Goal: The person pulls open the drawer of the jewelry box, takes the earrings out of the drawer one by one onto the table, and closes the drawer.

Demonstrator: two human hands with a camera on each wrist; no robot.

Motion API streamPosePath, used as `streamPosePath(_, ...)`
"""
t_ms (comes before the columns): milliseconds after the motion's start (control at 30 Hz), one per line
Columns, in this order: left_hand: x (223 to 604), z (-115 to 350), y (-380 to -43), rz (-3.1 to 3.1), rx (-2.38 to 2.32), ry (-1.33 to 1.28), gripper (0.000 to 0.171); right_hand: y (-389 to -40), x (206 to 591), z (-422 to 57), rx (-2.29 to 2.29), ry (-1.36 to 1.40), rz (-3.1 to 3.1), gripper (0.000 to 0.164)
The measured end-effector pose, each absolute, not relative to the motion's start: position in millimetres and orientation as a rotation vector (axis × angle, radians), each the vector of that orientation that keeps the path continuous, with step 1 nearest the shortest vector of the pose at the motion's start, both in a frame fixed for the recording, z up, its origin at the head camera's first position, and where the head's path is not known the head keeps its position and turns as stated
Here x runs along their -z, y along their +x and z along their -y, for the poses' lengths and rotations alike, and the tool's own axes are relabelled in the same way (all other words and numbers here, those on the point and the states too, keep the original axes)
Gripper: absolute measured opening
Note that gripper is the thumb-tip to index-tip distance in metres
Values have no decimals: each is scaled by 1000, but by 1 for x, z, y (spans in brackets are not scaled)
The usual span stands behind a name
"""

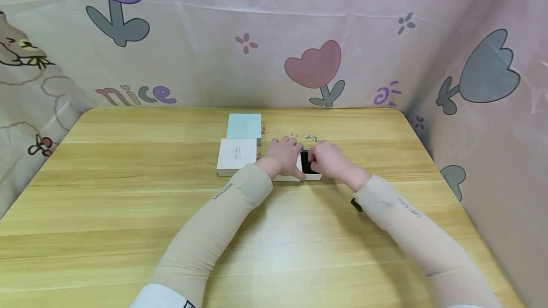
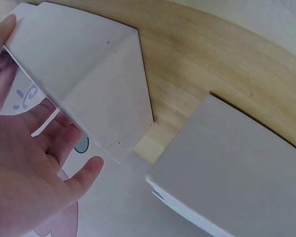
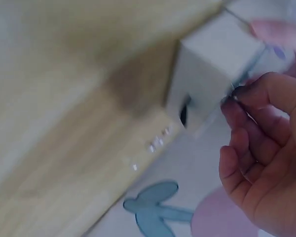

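A white drawer-style jewelry box [image 2: 84,69] lies on the table under my left hand [image 1: 284,155], which grips it across its width, thumb on the near side and fingers on the far side. Its drawer [image 1: 309,165] is slid out to the right and shows a black lining. My right hand [image 1: 330,160] is over the drawer's right part. Thumb and index finger pinch a tiny shiny piece [image 3: 232,88] at the drawer's edge; the fingertips hide most of it, so I cannot tell its kind.
Left of the hands stand a closed white box [image 1: 237,153] and, behind it, a pale teal box [image 1: 244,126]. Several small shiny jewelry pieces [image 1: 314,138] lie behind the drawer. A printed curtain [image 1: 205,61] hangs along the table's back edge.
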State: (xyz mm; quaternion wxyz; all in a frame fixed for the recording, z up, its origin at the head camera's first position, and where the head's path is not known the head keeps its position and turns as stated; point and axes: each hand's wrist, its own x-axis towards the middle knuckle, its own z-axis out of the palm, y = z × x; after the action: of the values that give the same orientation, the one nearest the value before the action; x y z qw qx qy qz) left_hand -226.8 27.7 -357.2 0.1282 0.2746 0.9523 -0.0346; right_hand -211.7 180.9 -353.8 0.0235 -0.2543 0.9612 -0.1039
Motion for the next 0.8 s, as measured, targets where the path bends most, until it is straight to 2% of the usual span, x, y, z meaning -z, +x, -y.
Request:
streamPosePath(67, 357, -28, -227, -2769, 96, 805, 91, -216, 346, -186, 404, -706, -2974, 7)
streamPosePath(267, 357, -28, -226, -2767, 103, 799, 93, -241, 333, -210, 706, -349, -2985, 17)
streamPosePath(500, 360, -27, -225, -2765, 123, 801, 92, -269, 353, -234, 847, -73, -2972, 22)
streamPosePath(800, 358, -28, -225, -2772, 127, 793, 92, -282, 370, -240, 821, 146, -2919, 25)
